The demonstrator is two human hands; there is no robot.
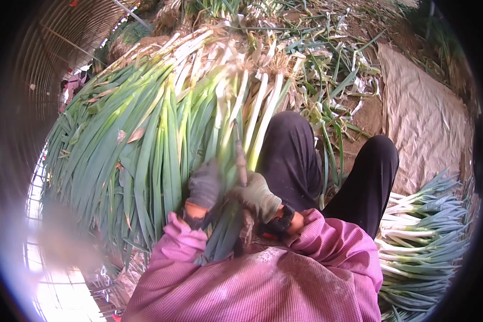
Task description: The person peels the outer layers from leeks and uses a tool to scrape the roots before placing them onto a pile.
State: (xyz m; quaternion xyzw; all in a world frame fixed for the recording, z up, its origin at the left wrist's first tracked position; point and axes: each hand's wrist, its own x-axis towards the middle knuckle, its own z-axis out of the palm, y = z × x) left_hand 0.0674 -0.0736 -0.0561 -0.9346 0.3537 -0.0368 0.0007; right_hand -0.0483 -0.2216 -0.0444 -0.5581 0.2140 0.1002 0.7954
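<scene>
A thick spread of long green onions (150, 134) lies before me, roots at the far end and leaves toward me. My left hand (204, 185), in a grey glove and slightly blurred, is curled at the leaves of a green onion (222, 139), its fingertips partly hidden. Close beside it, my right hand (258, 197) in a pale worn glove is closed round a slim tool (241, 163) with a stick-like handle and a thin dark tip pointing away from me. Several white stalks (265, 107) lie just past the tool, against my knee.
Trimmed green onions (421, 252) are stacked at the lower right. A tan cloth sheet (421, 118) covers ground at the right. Loose leaves and peelings (333, 70) litter the soil beyond my knees (290, 155). At the far left, a person (74, 86) is partly visible by the curved ribbed wall.
</scene>
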